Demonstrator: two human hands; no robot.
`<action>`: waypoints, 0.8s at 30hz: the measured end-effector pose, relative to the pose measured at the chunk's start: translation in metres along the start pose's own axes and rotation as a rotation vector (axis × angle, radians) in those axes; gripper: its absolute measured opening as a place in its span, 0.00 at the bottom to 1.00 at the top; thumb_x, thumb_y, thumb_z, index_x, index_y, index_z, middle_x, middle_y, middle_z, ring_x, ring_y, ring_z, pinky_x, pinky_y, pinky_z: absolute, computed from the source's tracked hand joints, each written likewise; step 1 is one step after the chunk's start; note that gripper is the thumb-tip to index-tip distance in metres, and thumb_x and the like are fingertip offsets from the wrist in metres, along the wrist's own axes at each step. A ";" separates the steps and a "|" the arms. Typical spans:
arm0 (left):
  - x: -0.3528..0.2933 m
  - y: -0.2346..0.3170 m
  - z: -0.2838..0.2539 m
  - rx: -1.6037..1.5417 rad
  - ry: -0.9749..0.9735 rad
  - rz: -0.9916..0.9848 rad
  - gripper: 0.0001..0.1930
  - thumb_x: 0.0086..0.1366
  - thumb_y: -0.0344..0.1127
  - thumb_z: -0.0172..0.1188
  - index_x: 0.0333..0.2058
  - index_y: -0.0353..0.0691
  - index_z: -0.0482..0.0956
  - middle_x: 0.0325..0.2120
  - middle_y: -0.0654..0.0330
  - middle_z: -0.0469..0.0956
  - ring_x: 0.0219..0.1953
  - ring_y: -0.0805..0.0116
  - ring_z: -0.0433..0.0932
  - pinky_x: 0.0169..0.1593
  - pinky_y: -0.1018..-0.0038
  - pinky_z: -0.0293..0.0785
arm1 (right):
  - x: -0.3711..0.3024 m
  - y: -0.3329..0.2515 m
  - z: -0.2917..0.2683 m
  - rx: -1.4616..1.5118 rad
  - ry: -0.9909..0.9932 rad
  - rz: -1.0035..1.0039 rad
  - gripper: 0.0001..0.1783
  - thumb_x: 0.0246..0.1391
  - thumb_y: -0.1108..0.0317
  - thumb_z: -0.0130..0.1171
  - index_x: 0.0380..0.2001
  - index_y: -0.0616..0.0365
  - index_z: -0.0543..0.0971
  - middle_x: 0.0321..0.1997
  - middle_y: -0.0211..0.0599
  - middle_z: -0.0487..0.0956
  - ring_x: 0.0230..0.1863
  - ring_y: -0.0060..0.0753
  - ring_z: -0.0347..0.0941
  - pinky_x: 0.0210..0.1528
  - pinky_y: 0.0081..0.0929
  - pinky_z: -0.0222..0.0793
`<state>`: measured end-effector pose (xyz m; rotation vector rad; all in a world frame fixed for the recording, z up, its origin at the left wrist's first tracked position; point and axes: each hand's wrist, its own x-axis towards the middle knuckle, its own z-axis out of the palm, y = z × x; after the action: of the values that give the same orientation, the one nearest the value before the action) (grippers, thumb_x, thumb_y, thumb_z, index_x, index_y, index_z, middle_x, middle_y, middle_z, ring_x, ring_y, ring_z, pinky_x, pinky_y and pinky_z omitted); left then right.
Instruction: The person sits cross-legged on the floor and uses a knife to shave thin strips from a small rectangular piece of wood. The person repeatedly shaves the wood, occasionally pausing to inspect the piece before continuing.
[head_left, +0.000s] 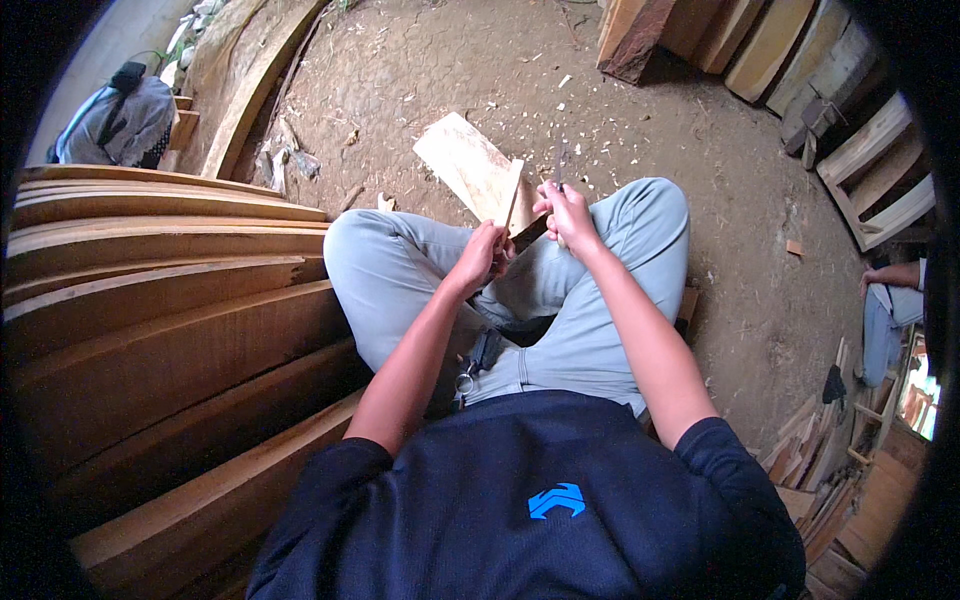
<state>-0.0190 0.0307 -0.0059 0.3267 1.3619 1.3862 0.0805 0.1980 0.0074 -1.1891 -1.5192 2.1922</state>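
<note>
My left hand [485, 258] is closed around the lower end of a slim, pale wooden stick [515, 190], which points up and away from me. Beside it on the right, my right hand [568, 215] grips what looks like a knife [561, 165], its thin dark blade pointing away. A bit of pale handle shows below the fist. Between the hands runs a dark strip whose kind I cannot make out. Beyond the stick, a flat pale board [455, 155] lies slanted on the ground, its near end reaching my legs. Both hands are above my bent legs.
Long planks [170, 330] are stacked close on my left. Wood shavings [600, 150] litter the dirt floor. Thick timbers [760, 55] and a wooden frame [880, 180] stand at the far right. Another person's hand [893, 276] and leg show at the right edge. A grey bundle [125, 120] lies far left.
</note>
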 end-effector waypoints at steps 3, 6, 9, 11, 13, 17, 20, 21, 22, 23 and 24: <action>0.004 -0.007 -0.005 0.013 0.020 -0.021 0.12 0.68 0.45 0.43 0.32 0.43 0.66 0.19 0.62 0.71 0.14 0.72 0.67 0.16 0.76 0.62 | -0.003 0.007 0.002 -0.056 -0.050 -0.038 0.17 0.61 0.54 0.51 0.34 0.60 0.69 0.20 0.31 0.71 0.08 0.17 0.58 0.07 0.21 0.56; 0.010 -0.011 -0.003 0.082 0.011 0.000 0.13 0.69 0.46 0.46 0.34 0.42 0.68 0.23 0.63 0.70 0.19 0.75 0.70 0.19 0.77 0.65 | -0.010 0.001 0.007 -0.121 -0.056 -0.029 0.17 0.55 0.56 0.61 0.28 0.55 0.66 0.17 0.25 0.67 0.09 0.15 0.58 0.07 0.19 0.54; 0.013 -0.019 0.000 0.052 -0.023 0.051 0.12 0.68 0.45 0.52 0.37 0.41 0.70 0.26 0.65 0.71 0.24 0.77 0.72 0.21 0.78 0.68 | -0.012 -0.003 0.008 -0.212 -0.085 -0.058 0.19 0.48 0.60 0.68 0.28 0.53 0.66 0.18 0.22 0.65 0.11 0.11 0.57 0.09 0.15 0.54; 0.011 -0.019 0.003 0.157 -0.026 0.137 0.12 0.66 0.43 0.56 0.39 0.40 0.70 0.28 0.65 0.73 0.27 0.77 0.74 0.24 0.78 0.71 | -0.011 -0.004 0.006 -0.142 -0.124 -0.059 0.20 0.44 0.63 0.71 0.30 0.54 0.67 0.21 0.24 0.70 0.13 0.12 0.60 0.10 0.15 0.56; 0.010 -0.012 0.006 0.210 -0.070 0.146 0.14 0.64 0.42 0.59 0.40 0.39 0.70 0.30 0.64 0.74 0.28 0.76 0.75 0.25 0.78 0.72 | -0.009 -0.006 0.003 -0.105 -0.139 -0.067 0.21 0.42 0.64 0.73 0.32 0.55 0.68 0.26 0.27 0.75 0.15 0.12 0.64 0.11 0.14 0.58; 0.008 -0.009 0.008 0.199 -0.025 0.138 0.20 0.63 0.43 0.61 0.48 0.39 0.67 0.34 0.61 0.73 0.30 0.75 0.75 0.26 0.79 0.72 | -0.013 -0.009 0.001 -0.058 -0.179 -0.073 0.22 0.42 0.67 0.72 0.34 0.56 0.69 0.28 0.28 0.76 0.17 0.12 0.65 0.12 0.13 0.59; 0.005 -0.001 0.004 -0.090 0.089 0.200 0.28 0.65 0.45 0.57 0.57 0.39 0.59 0.40 0.60 0.69 0.36 0.74 0.74 0.28 0.78 0.72 | -0.013 -0.007 0.002 -0.077 -0.207 -0.082 0.21 0.41 0.70 0.71 0.35 0.56 0.68 0.28 0.28 0.77 0.20 0.13 0.68 0.14 0.14 0.59; 0.008 -0.001 -0.003 -0.094 0.156 0.275 0.28 0.65 0.45 0.57 0.58 0.39 0.59 0.41 0.59 0.69 0.37 0.74 0.74 0.28 0.78 0.73 | -0.017 -0.011 0.007 -0.117 -0.221 -0.089 0.21 0.42 0.71 0.71 0.34 0.55 0.68 0.28 0.26 0.76 0.21 0.12 0.68 0.15 0.13 0.60; 0.009 0.001 -0.009 -0.098 0.224 0.351 0.28 0.65 0.44 0.57 0.58 0.39 0.58 0.43 0.59 0.69 0.37 0.74 0.74 0.29 0.78 0.73 | -0.021 -0.014 0.011 -0.156 -0.237 -0.096 0.20 0.43 0.72 0.70 0.33 0.54 0.67 0.28 0.25 0.76 0.22 0.11 0.68 0.16 0.13 0.60; 0.008 0.012 -0.005 -0.107 0.273 0.360 0.29 0.65 0.41 0.58 0.59 0.40 0.58 0.42 0.60 0.71 0.36 0.76 0.74 0.30 0.79 0.73 | -0.013 -0.004 0.006 -0.135 -0.261 -0.122 0.20 0.41 0.75 0.70 0.32 0.54 0.68 0.29 0.25 0.76 0.26 0.12 0.70 0.22 0.15 0.65; 0.009 0.018 -0.012 -0.087 0.229 0.396 0.25 0.65 0.35 0.58 0.58 0.39 0.62 0.39 0.61 0.74 0.35 0.77 0.74 0.31 0.80 0.74 | -0.010 0.003 0.005 -0.151 -0.280 -0.173 0.20 0.40 0.74 0.71 0.32 0.55 0.68 0.29 0.28 0.78 0.28 0.15 0.71 0.25 0.17 0.67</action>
<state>-0.0406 0.0361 0.0012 0.4040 1.4695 1.8517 0.0839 0.1879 0.0104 -0.7767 -1.8494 2.2318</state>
